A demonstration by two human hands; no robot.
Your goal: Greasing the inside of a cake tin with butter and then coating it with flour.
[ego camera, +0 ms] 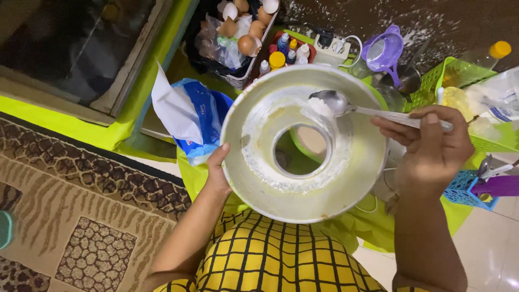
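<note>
The left hand (216, 170) clasps the rim of a round, pale metal ring-shaped cake tin (303, 143), thumb inside the wall, holding it tilted over the lap above the green plastic sheet (162, 81) on the floor. The right hand (432, 146) pinches the handle of a silver metal spoon (346, 105), whose bowl carries a lump of white flour against the tin's inner wall near the far edge. To coat well, it seems best to keep the tin steady, rotate it slowly with the left grip, and tap the flour thinly over the greasy surface, including the centre tube. A blue-and-white paper bag (189, 116) lies at the sheet's left edge.
</note>
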